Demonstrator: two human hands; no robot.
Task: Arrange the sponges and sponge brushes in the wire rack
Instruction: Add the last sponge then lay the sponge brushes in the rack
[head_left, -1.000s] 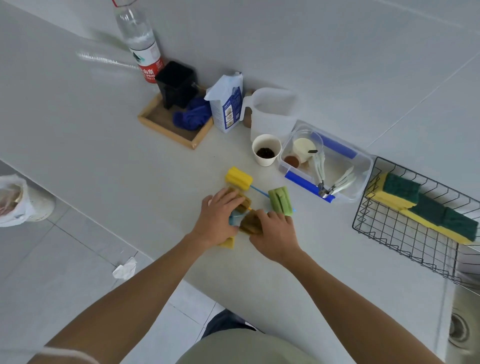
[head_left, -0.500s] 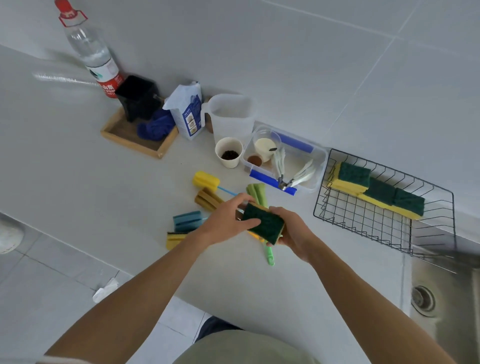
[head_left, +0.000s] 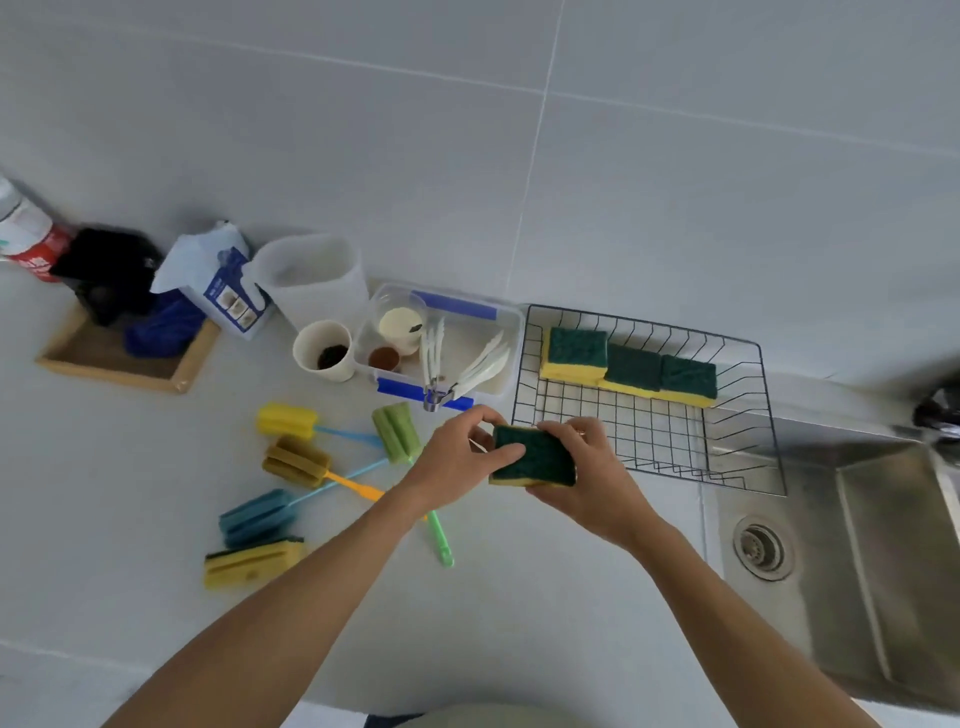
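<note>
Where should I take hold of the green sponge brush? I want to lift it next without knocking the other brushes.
Take the green sponge brush by its bare handle end, coming from above on the near side. That end lies flat and clear of everything, while its head sits beside the blue handles and its mid-handle runs under the left hand.

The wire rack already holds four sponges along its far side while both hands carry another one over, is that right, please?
Not quite: the head view shows three sponges in the wire rack, not four. The rest holds: they lie along its far side, and the left hand and right hand hold another sponge.
</note>
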